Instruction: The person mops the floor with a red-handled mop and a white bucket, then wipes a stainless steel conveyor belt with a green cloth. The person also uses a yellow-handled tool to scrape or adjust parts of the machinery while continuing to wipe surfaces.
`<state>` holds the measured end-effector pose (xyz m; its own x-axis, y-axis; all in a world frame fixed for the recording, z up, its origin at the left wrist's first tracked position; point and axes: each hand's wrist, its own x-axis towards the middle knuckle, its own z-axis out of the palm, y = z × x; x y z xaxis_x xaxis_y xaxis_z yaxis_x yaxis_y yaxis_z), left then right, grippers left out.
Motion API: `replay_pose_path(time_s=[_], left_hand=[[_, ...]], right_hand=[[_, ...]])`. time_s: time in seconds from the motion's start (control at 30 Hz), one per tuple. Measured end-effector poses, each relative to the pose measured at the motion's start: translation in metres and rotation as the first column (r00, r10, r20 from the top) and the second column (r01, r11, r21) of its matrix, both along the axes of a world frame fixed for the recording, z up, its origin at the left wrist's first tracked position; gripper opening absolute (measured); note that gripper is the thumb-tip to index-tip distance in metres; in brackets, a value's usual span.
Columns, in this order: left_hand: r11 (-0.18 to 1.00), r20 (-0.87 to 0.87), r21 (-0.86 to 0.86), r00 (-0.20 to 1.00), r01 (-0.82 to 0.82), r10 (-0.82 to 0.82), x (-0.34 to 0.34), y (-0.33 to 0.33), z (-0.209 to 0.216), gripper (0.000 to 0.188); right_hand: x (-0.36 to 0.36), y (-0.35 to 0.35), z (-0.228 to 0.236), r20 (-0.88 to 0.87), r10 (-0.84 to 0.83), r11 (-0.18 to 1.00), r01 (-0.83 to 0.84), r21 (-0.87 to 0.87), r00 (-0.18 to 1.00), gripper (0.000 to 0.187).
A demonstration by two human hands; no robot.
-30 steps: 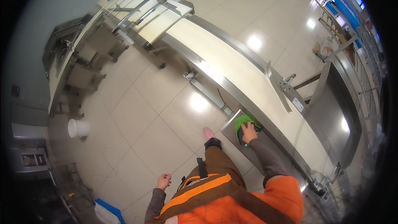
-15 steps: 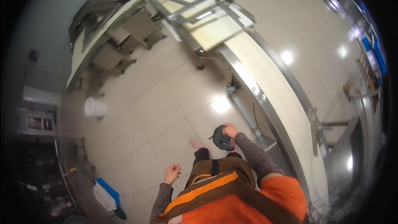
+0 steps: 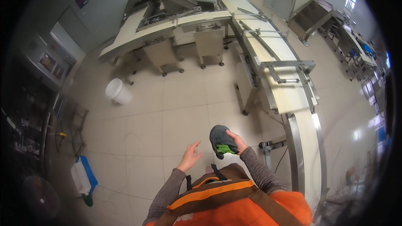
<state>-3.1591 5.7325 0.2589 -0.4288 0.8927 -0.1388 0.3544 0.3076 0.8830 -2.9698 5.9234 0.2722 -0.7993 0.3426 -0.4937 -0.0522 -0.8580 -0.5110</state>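
Note:
My right hand (image 3: 238,141) is closed on a dark grey bundle with a bright green part (image 3: 220,137), held in front of my waist. The bundle looks soft and rounded, with a dark lobe hanging at its lower end; its exact kind does not show. My thumb lies across its right side, and the other fingers are hidden behind it. To the left, my left hand (image 3: 191,157) is empty and open, its fingers apart and pointing toward the bundle without touching it.
A conveyor line (image 3: 307,142) runs along my right and bends left at the far end, with metal cabinets (image 3: 209,47) under it. A white bucket (image 3: 119,92) stands on the floor ahead left. Nearer on the left are a blue and white object (image 3: 83,176) and a round fan-like shape (image 3: 39,199).
My view has swung, so the conveyors sit farther right. The bundle has risen and turned, showing its green part. My left hand has come up toward it with fingers spreading.

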Motion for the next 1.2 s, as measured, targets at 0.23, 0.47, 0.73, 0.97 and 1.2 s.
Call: replay_pose_path(time_s=[0.23,0.47,0.73,0.97,1.2], left_hand=[[0.995,0.035,-0.094,0.999,-0.026,0.030,-0.107,0.134,-0.041,0.027],[0.993,-0.048,-0.021,0.992,-0.115,0.114,-0.216,0.232,-0.032,0.015],[0.738,0.940,-0.066,0.207,-0.672,0.273,-0.308,0.342,0.023,0.044],[0.780,0.999,0.037,0.046,-0.624,-0.010,-0.377,0.415,0.048,0.043],[0.900,0.992,0.119,0.023,-0.419,-0.121,-0.471,0.510,0.080,0.042]], right_hand=[[-0.104,0.106,0.051,0.098,0.396,0.654,-0.356,0.668,0.913,0.030],[-0.184,0.230,0.058,0.235,-0.034,-0.149,-0.238,0.960,0.971,0.025],[-0.274,0.302,0.070,0.251,0.215,-0.472,-0.124,0.873,0.944,0.031],[-0.355,0.399,0.020,0.261,0.021,-0.255,-0.247,0.935,0.965,0.032],[-0.488,0.480,0.011,0.204,0.051,-0.190,-0.191,0.963,0.978,0.032]])
